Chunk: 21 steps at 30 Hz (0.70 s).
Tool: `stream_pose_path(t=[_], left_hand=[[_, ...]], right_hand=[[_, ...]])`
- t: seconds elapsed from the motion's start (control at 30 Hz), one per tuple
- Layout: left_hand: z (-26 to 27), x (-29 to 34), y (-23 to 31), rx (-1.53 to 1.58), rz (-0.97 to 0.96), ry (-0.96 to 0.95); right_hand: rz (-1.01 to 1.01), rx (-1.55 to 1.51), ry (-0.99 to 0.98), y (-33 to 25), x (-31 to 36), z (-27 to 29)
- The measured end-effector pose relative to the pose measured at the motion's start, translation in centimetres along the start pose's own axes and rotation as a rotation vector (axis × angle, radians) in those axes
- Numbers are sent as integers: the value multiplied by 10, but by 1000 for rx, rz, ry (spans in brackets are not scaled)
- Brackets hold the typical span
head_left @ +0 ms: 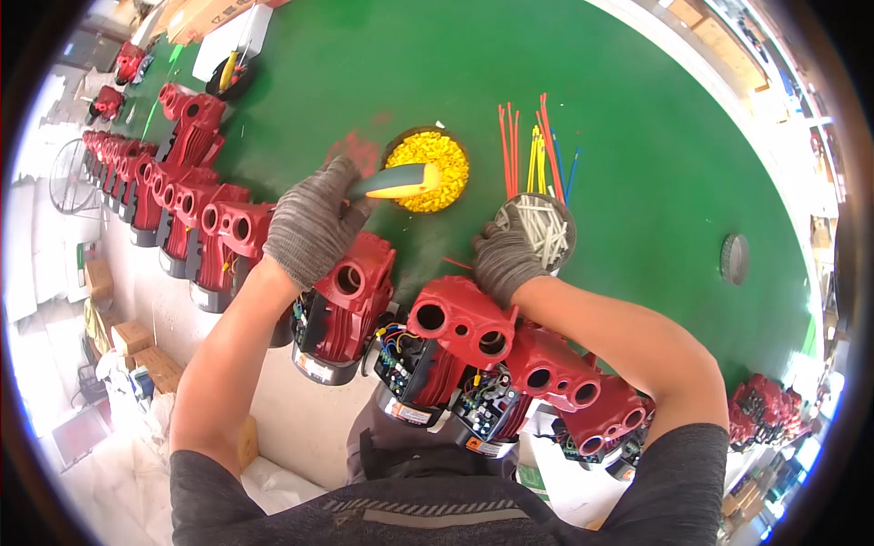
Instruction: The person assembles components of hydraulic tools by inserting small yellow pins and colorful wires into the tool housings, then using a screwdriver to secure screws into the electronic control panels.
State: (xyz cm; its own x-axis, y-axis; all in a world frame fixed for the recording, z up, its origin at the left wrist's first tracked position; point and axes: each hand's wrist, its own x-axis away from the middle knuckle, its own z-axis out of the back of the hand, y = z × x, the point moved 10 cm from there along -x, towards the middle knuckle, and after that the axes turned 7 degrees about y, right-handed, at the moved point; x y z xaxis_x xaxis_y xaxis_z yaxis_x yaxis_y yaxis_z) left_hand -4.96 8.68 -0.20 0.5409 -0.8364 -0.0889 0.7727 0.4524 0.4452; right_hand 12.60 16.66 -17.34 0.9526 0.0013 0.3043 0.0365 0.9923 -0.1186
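Screwdriver (393,185) gripped in left hand (311,223); right hand (503,259) grasps red housing (460,318).

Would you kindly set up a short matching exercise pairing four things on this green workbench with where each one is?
Things:
1. tool with yellow and grey handle
2. dish of yellow caps
3. dish of white sleeves
4. loose coloured wires

Places:
A. under the right hand
B. lying on the table, beyond the white dish
C. gripped in the left hand
D. just behind the tool's handle

Pairs: 1-C, 2-D, 3-A, 4-B
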Motion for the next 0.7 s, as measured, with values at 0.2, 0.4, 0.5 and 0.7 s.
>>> stream_pose_path(t=[0.2,0.4,0.5,0.7], left_hand=[[3,1,6,25,4,62],[2,1,3,12,8,46],[-1,0,6,-26,-5,32],[-2,-2,4,15,-6,43]], right_hand=[[39,102,35,-1,3,8],[96,-171,325,30,21,89],[-259,-618,666,107,47,122],[-524,-617,257,152,33,107]])
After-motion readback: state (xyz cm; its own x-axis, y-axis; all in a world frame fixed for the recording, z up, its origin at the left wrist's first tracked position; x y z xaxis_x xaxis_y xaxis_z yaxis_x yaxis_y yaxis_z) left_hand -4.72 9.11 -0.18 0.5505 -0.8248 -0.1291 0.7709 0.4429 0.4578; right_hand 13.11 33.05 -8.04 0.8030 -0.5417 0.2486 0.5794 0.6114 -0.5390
